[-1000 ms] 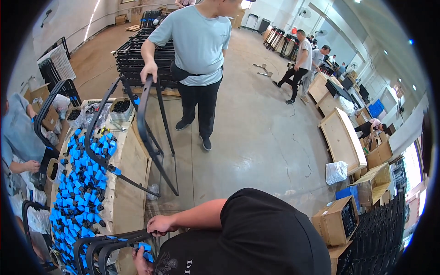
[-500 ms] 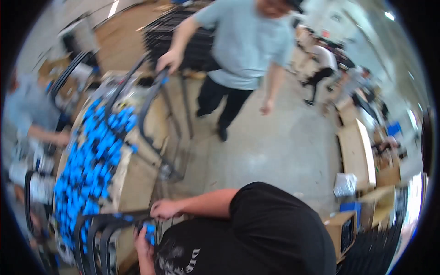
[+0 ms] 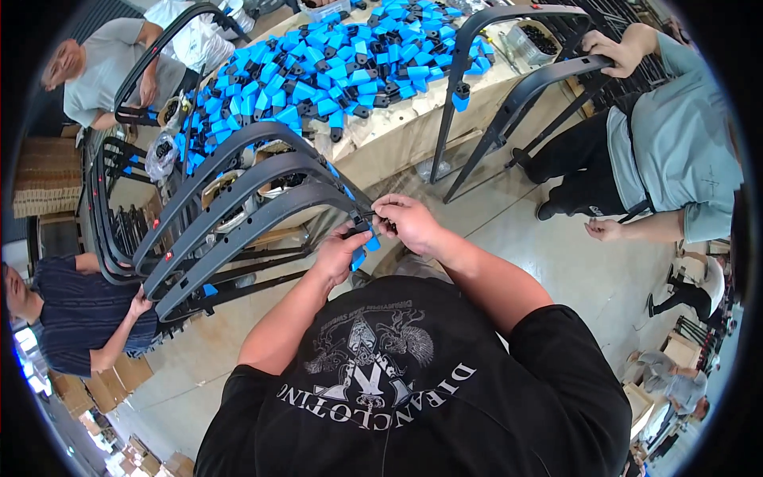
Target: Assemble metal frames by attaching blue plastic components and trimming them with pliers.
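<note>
Three curved black tube frames stand side by side at the front of the table, their ends reaching toward me. At the end of the nearest one, my left hand is closed round a blue-and-black plastic piece. My right hand is pinched beside that same end, its fingertips close together; what they hold, if anything, is too small and dark to name. Beyond the frames, a big heap of blue-and-black plastic pieces covers the tabletop.
The wooden table curves across the far side. A person in grey-blue at right grips another black frame. At left, a person in a dark striped shirt touches the frames, and a person in grey stands behind the table.
My view has swung left, so the table now lies across the top. My left hand has come up beside my right at the frame's end. The person in grey-blue now appears further right.
</note>
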`<state>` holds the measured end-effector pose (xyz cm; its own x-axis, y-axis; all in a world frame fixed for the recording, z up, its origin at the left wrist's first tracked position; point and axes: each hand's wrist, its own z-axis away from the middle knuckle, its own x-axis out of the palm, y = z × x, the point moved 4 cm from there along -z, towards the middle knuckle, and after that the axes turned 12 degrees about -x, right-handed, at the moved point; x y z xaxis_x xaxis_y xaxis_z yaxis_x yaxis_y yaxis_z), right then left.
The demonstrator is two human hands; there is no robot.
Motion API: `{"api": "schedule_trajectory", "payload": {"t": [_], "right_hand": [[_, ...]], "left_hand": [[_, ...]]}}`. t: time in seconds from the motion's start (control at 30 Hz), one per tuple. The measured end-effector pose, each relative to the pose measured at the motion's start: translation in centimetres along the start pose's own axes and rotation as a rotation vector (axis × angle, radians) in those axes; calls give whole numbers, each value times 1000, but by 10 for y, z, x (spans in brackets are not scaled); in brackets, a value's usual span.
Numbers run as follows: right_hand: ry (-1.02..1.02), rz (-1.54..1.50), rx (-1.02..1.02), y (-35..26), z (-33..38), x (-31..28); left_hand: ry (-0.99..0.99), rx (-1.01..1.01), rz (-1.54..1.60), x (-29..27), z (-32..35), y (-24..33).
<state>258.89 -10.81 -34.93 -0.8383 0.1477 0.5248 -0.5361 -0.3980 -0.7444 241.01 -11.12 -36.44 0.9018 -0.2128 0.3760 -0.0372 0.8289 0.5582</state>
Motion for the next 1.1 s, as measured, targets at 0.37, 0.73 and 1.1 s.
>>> {"api": "schedule_trajectory", "payload": {"t": [0.37,0.73,1.1], "right_hand": [[-7,71,-27,-11,-6,6],[-95,-94,70,0,-13,5],[-174,76,313,1,-20,2]], "left_hand": [[93,-40,-45,9,8,11],[84,-48,-33,1,6,11],[136,-48,-55,2,13,15]]}}
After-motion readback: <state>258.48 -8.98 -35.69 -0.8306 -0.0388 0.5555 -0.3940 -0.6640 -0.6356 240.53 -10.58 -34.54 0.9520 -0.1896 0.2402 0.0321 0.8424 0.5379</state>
